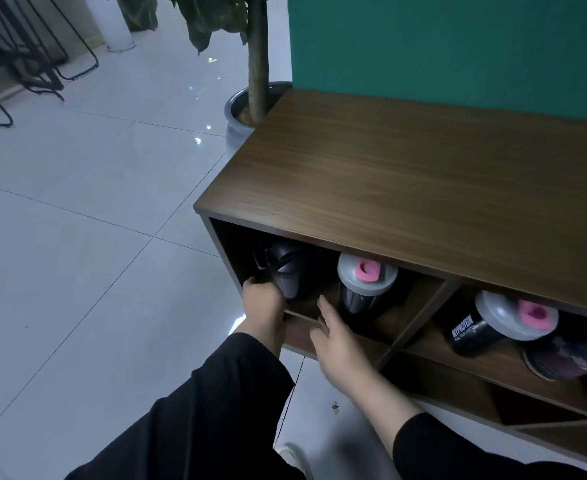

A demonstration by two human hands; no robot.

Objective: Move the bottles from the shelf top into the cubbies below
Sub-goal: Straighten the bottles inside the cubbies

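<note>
The wooden shelf top [406,181] is bare. In the left cubby [302,317] a dark black bottle [287,271] stands at the left, and my left hand [262,299] is shut around its lower part. Beside it stands a black shaker bottle with a grey lid and pink cap [366,284]. My right hand [333,337] hovers open at the cubby's front edge, just left of that shaker. The right cubby holds another black shaker with grey lid and pink cap [493,323], tilted, and a dark bottle [569,355] lying next to it.
A potted plant in a grey pot [238,116] stands at the shelf's far left corner. A green wall panel [458,46] rises behind the shelf. Black chair legs [25,64] stand on the white tiled floor at the far left. Lower cubbies [545,410] look dark.
</note>
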